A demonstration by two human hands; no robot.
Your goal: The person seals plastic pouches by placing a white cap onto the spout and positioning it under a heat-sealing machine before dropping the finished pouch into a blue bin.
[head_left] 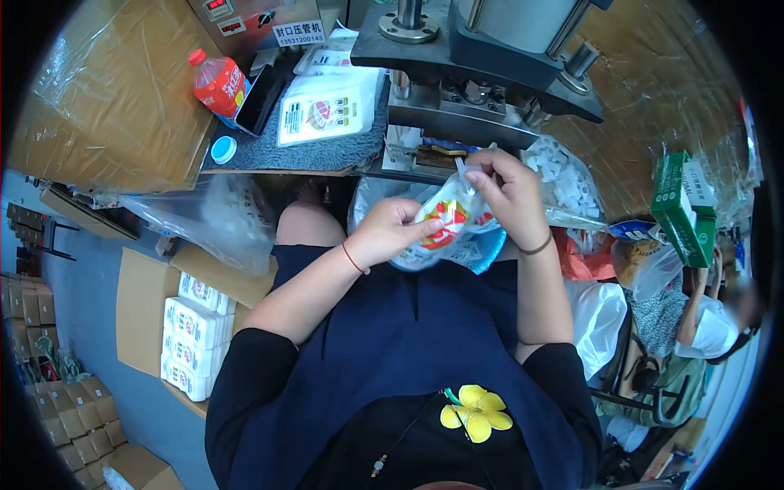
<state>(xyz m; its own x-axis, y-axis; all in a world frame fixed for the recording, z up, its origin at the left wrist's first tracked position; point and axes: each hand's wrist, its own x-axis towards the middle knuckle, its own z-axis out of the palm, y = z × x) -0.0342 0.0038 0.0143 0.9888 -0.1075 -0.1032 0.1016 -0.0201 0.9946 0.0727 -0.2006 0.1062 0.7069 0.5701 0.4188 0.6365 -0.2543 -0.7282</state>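
Note:
Over my lap, my left hand (396, 231) grips a clear plastic pouch (445, 214) with red and yellow print, thumb lying on its front. My right hand (508, 189) pinches the upper end of this pouch, where a narrow clear tube (461, 167) sticks up. Just beyond my hands sits the base of a metal press (478, 102). Below the pouch, a blue-and-white plastic package (482, 249) lies partly hidden. To the right of my right hand is a clear bag of small white plastic pieces (563, 175).
Flat printed pouches (327, 114), a phone (263, 100), a red-labelled bottle (220, 84) and a blue cap (223, 149) rest on the cloth-covered table at left. A carton of white printed packs (192, 335) stands beside me. At far right is another person (710, 322) near a green box (680, 214).

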